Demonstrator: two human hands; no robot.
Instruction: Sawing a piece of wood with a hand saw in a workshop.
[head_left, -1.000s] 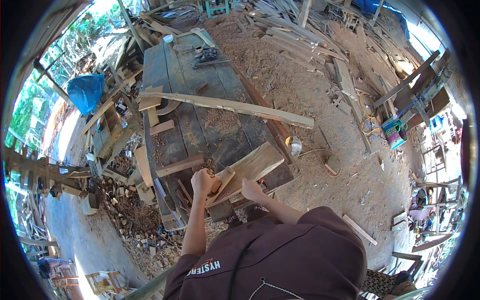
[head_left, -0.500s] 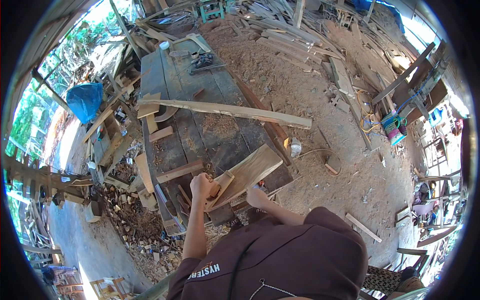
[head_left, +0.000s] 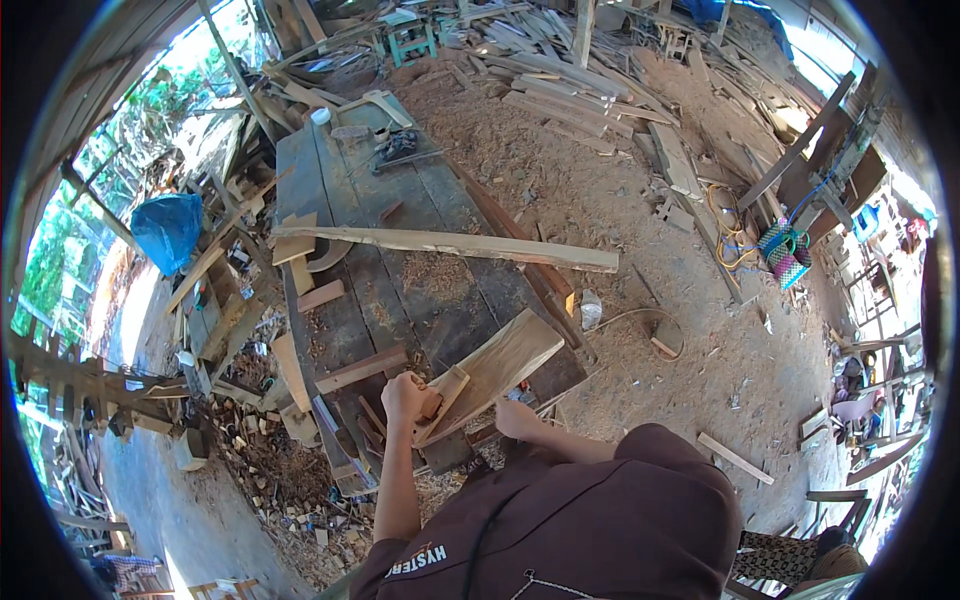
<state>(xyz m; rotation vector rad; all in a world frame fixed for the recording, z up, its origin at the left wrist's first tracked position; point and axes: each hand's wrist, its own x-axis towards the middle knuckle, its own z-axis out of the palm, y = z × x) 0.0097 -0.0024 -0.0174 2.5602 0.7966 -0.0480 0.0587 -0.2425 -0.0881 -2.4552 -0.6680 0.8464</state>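
My left hand (head_left: 404, 399) is closed round a small reddish-brown wooden block (head_left: 431, 405) at the near left end of a wide pale board (head_left: 505, 365). A narrow light wood strip (head_left: 444, 402) lies slantwise on that board, right beside the block. At the board's near edge, my right hand (head_left: 516, 418) is closed like a fist. What its fingers hold, if anything, is hidden. The board rests on a dark plank workbench (head_left: 355, 240), slanting up to the right.
A long rough-edged plank (head_left: 450, 243) crosses the bench farther off. A brown wood piece (head_left: 361, 369) lies left of the board. Scrap wood (head_left: 270, 440) and shavings cover the ground at left. Stacked lumber (head_left: 570, 105) lies at the back, and a woven basket (head_left: 784, 254) stands at right.
The whole view has shifted slightly, so the near end of the bench sits lower. Both hands keep about the same places at the board, and the left still grips the block.
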